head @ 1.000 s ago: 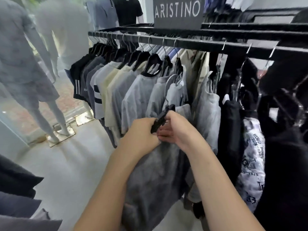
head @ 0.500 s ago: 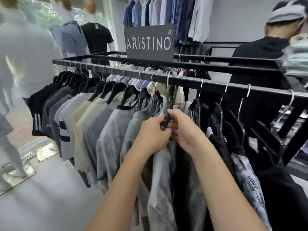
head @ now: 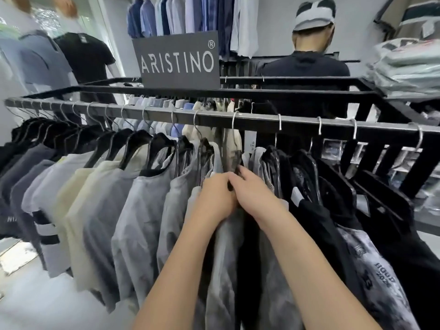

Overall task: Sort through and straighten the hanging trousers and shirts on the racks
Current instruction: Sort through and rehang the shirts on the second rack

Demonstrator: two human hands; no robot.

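two hands, yours, meet near the middle of the front rail.

- left hand: fingers curled tight, closed on the lower part of a black hanger.
- right hand: touching the left hand, fingers curled onto the same hanger from the other side. how far they wrap behind it you cannot tell.
- black hanger: blurred, hanging upright, its metal hook over the front rail.
- grey mottled shirt: on that hanger, falling straight down between your forearms.
- row of shirts: to your left on the same rail, on black hangers. grey ones hang nearest your hand, then cream, pale grey with dark bands, and dark ones at the far end. they are packed shoulder to shoulder and fan toward you.
- black garments: to your right, on hangers spaced wider apart.
- printed grey garment: lettered, low at the right, among the black garments.
- brand sign: dark, reads "aristino", stands on the rack's far rail.
- person in a black top and a cap: behind the rack, back turned to you.
- dress shirts: blue and white, hanging high on the back wall.
- folded stack: pale bagged clothes, on the rack's right corner.
- mannequin in a black tee: far left, near the window.
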